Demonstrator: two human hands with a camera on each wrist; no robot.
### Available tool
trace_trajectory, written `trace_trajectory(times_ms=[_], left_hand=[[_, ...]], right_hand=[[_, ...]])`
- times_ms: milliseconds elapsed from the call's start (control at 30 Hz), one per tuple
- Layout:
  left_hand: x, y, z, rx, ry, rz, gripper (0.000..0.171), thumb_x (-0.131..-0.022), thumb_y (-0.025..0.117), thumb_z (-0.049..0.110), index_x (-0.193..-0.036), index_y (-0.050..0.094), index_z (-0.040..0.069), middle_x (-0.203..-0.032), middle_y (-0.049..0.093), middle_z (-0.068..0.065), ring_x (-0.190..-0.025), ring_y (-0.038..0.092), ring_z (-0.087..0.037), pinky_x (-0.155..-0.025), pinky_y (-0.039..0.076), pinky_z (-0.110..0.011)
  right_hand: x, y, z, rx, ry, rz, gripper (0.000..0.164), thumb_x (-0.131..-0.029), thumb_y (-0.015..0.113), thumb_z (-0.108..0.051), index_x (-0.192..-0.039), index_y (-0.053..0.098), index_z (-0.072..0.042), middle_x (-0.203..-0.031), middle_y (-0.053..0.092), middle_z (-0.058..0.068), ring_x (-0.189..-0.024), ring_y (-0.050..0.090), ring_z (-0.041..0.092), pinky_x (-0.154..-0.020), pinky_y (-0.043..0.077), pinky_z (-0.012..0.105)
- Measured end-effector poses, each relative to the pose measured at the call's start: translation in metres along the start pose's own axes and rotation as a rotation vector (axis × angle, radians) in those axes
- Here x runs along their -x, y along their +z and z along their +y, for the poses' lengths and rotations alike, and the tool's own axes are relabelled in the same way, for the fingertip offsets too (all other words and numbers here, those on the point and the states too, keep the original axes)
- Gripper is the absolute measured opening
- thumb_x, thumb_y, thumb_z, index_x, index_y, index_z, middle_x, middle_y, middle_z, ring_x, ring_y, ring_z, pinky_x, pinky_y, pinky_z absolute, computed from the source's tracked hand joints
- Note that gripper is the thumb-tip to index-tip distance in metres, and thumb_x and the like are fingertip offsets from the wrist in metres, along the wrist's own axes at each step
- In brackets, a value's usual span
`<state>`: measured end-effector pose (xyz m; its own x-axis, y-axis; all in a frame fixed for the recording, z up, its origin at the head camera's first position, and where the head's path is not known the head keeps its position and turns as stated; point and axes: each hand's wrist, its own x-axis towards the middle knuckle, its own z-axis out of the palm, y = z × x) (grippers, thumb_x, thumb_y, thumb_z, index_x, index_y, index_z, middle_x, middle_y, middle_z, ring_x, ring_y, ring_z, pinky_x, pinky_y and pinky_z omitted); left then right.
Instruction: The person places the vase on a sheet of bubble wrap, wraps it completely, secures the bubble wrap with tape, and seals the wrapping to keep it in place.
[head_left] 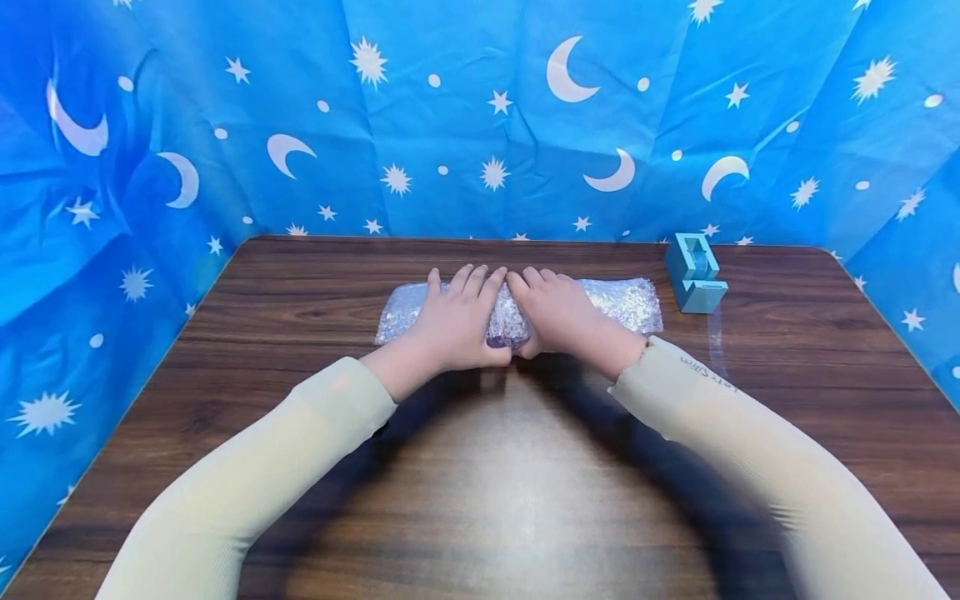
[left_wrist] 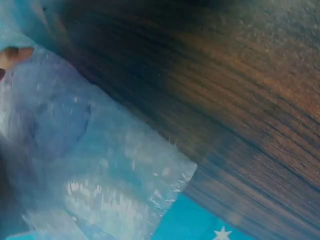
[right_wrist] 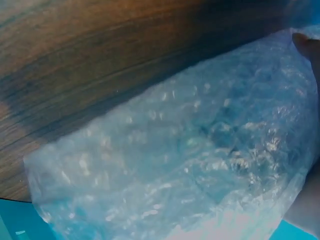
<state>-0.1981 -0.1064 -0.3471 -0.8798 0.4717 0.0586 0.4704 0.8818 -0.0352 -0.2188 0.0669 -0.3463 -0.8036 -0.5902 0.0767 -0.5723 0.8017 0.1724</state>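
Observation:
A clear sheet of bubble wrap (head_left: 624, 303) lies across the far middle of the table, bunched into a raised bundle at its centre. A purplish thing (head_left: 507, 340) shows at the bundle's near end, mostly hidden by the wrap. My left hand (head_left: 459, 327) grips the bundle from the left, fingers over the top and thumb on the near side. From the other side my right hand (head_left: 558, 312) holds it the same way, its fingertips close to the left ones. In the left wrist view the wrap (left_wrist: 115, 165) covers a rounded purplish shape. The right wrist view shows its loose end (right_wrist: 150, 145) stretched out flat.
A light blue tape dispenser (head_left: 695, 275) stands at the far right of the wrap. A strip of clear tape (head_left: 716, 343) hangs from it onto the dark wooden table (head_left: 480, 483). Behind the table hangs a blue curtain (head_left: 465, 108) with moons and stars.

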Motion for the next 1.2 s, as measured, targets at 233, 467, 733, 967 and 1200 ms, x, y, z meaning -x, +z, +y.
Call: trace_trajectory(times_ms=[233, 467, 733, 967, 1200], left_hand=[[0.003, 0.010, 0.002, -0.092, 0.007, 0.098, 0.125, -0.072, 0.079, 0.069, -0.163, 0.020, 0.007, -0.164, 0.034, -0.024, -0.153, 0.034, -0.041, -0.120, 0.025, -0.073], [0.004, 0.017, 0.004, -0.129, -0.004, 0.145, 0.126, -0.072, 0.079, 0.072, -0.163, 0.021, 0.007, -0.162, 0.036, -0.026, -0.151, 0.036, -0.043, -0.120, 0.028, -0.070], [-0.001, 0.026, 0.000, -0.131, 0.017, 0.213, 0.120, -0.071, 0.083, 0.067, -0.160, 0.027, 0.008, -0.156, 0.041, -0.027, -0.145, 0.042, -0.043, -0.119, 0.033, -0.068], [-0.008, 0.033, 0.000, -0.132, 0.035, 0.293, 0.116, -0.069, 0.086, 0.064, -0.157, 0.033, 0.010, -0.150, 0.046, -0.025, -0.138, 0.049, -0.041, -0.114, 0.039, -0.066], [-0.012, 0.037, -0.002, -0.135, 0.059, 0.325, 0.116, -0.067, 0.089, 0.062, -0.156, 0.034, 0.011, -0.148, 0.047, -0.026, -0.135, 0.051, -0.041, -0.111, 0.041, -0.065]], right_hand=[[-0.007, -0.006, 0.005, -0.057, 0.011, -0.076, 0.107, -0.071, 0.088, -0.050, -0.150, 0.041, 0.004, -0.141, 0.058, 0.023, -0.126, 0.061, 0.039, -0.107, 0.053, 0.051], [-0.013, -0.011, 0.005, -0.090, 0.035, -0.154, 0.106, -0.072, 0.087, -0.049, -0.150, 0.039, 0.004, -0.144, 0.056, 0.024, -0.130, 0.060, 0.041, -0.108, 0.053, 0.052], [-0.023, -0.011, 0.014, -0.194, 0.080, -0.260, 0.111, -0.075, 0.084, -0.047, -0.156, 0.029, 0.006, -0.156, 0.045, 0.027, -0.141, 0.050, 0.043, -0.116, 0.045, 0.054], [-0.025, -0.010, 0.023, -0.310, 0.091, -0.291, 0.113, -0.076, 0.084, -0.044, -0.158, 0.024, 0.006, -0.156, 0.044, 0.027, -0.140, 0.052, 0.041, -0.118, 0.044, 0.053], [-0.027, -0.010, 0.029, -0.380, 0.085, -0.312, 0.112, -0.076, 0.085, -0.041, -0.157, 0.023, 0.006, -0.152, 0.047, 0.027, -0.133, 0.056, 0.040, -0.115, 0.046, 0.053]])
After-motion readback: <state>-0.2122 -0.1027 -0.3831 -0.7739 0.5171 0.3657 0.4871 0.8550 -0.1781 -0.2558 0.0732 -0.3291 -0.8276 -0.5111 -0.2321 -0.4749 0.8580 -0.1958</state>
